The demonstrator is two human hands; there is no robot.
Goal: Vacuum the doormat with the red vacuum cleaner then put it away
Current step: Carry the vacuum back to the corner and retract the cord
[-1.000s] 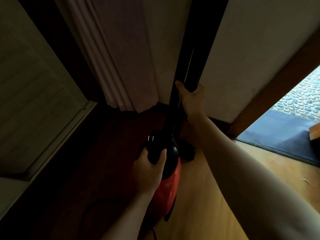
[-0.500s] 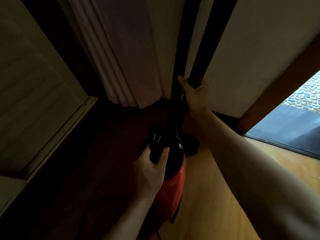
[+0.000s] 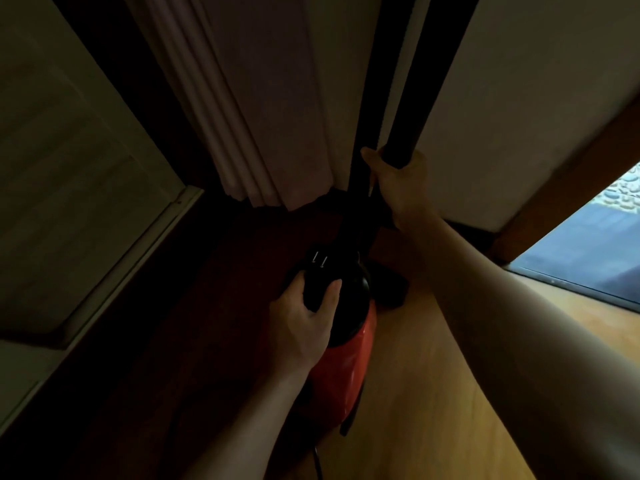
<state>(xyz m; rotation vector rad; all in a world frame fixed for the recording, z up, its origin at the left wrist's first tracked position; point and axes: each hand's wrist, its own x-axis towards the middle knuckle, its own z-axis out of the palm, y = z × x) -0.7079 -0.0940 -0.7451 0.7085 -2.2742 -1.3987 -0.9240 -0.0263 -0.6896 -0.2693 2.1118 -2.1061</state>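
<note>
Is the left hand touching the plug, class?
Touching. The head view shows the left hand wrapped around the black plug, thumb and fingers on either side of it, above the vacuum.

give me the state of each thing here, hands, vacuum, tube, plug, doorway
left hand: closed around the black plug, resting on top of the vacuum
right hand: gripping the black tube
red vacuum cleaner: standing on the floor in the dark corner by the wall
black tube: upright, rising out of frame
plug: unplugged, two prongs bare
doorway: open, blue mat visible outside
</note>
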